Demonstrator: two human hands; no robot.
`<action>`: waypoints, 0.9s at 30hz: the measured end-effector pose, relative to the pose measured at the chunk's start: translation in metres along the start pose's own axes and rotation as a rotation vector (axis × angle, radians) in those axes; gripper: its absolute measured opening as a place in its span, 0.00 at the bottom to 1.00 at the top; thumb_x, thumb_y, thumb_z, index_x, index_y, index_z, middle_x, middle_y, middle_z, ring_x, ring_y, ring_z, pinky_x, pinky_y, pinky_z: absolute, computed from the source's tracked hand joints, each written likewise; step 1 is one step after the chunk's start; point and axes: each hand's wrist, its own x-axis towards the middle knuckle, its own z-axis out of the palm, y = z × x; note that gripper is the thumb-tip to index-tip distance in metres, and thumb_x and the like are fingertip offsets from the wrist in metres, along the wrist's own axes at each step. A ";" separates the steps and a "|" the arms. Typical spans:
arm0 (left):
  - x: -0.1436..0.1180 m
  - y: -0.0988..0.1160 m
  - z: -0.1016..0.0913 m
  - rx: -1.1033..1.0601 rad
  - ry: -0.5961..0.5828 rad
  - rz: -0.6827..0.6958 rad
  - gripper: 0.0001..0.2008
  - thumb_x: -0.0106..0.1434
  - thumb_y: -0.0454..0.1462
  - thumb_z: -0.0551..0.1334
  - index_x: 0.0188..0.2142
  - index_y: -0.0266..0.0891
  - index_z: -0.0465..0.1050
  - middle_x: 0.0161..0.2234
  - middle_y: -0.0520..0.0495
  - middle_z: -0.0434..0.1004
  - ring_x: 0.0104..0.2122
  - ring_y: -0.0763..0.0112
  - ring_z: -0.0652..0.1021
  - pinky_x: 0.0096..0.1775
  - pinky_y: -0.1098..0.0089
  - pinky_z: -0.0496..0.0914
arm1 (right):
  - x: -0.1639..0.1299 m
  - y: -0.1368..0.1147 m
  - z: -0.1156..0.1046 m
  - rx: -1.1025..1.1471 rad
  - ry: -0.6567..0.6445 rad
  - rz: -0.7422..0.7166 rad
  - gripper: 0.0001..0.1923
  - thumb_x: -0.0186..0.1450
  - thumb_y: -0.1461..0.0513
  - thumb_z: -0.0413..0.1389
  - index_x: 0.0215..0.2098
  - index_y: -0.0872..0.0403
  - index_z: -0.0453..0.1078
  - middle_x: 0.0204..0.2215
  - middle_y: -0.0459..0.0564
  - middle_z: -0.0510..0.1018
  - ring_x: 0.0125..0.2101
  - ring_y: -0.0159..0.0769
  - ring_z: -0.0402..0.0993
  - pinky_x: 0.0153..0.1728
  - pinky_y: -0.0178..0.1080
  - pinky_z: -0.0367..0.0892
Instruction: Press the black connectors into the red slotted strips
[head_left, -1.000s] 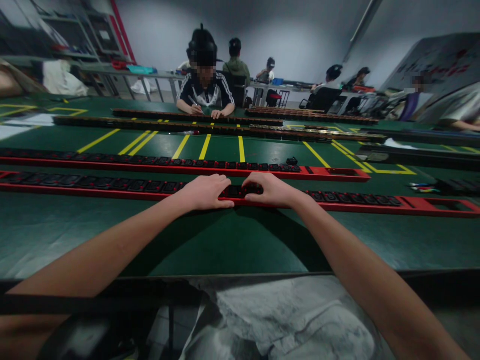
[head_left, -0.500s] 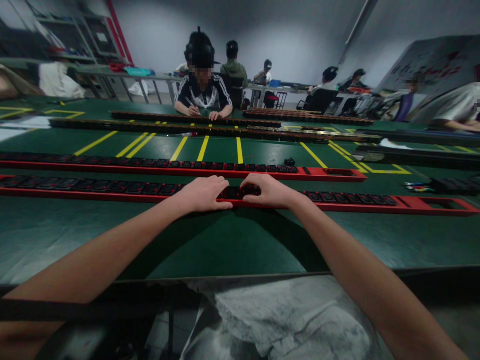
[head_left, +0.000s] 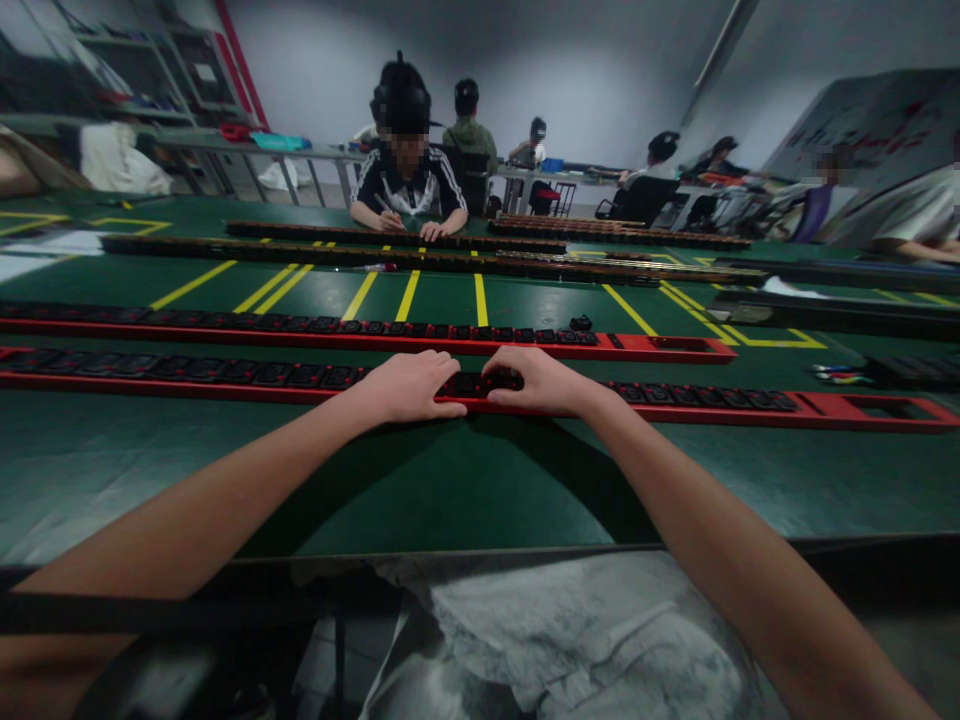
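Observation:
A long red power strip (head_left: 750, 405) with a row of black sockets lies across the green table in front of me. My left hand (head_left: 405, 385) rests on it palm down, thumb along its near edge. My right hand (head_left: 544, 380) lies on the same strip just to the right, fingers curled over the sockets. A short stretch of black sockets (head_left: 474, 382) shows between the two hands. A second red strip (head_left: 660, 347) lies parallel behind it, with a small loose black socket piece (head_left: 580, 322) on top.
Dark strips (head_left: 420, 259) lie farther back on the green table (head_left: 450, 480), which has yellow lines. A person (head_left: 409, 180) sits opposite, writing. More people sit at tables behind and to the right. Coloured pens (head_left: 844, 374) lie at right.
Both hands stay on the near strip in the same place. Only the view shifts slightly.

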 end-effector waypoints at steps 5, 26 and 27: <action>-0.001 0.002 -0.003 -0.040 -0.019 -0.014 0.26 0.67 0.56 0.48 0.45 0.37 0.68 0.44 0.40 0.75 0.45 0.58 0.75 0.44 0.64 0.68 | 0.000 0.000 0.000 -0.010 -0.008 -0.004 0.15 0.62 0.58 0.59 0.46 0.56 0.74 0.40 0.53 0.78 0.40 0.40 0.73 0.43 0.41 0.67; -0.001 0.007 -0.008 -0.020 0.025 -0.010 0.17 0.71 0.49 0.48 0.43 0.40 0.65 0.42 0.43 0.77 0.41 0.59 0.77 0.36 0.65 0.66 | 0.000 0.002 0.002 -0.013 0.005 -0.013 0.17 0.63 0.56 0.59 0.46 0.57 0.73 0.41 0.54 0.78 0.40 0.40 0.73 0.41 0.39 0.67; -0.001 0.007 -0.008 -0.016 0.026 -0.008 0.17 0.71 0.49 0.48 0.43 0.39 0.65 0.42 0.43 0.77 0.41 0.59 0.78 0.36 0.65 0.66 | 0.000 0.001 0.001 -0.012 0.006 -0.015 0.17 0.62 0.56 0.59 0.46 0.58 0.73 0.41 0.54 0.78 0.40 0.40 0.73 0.42 0.39 0.67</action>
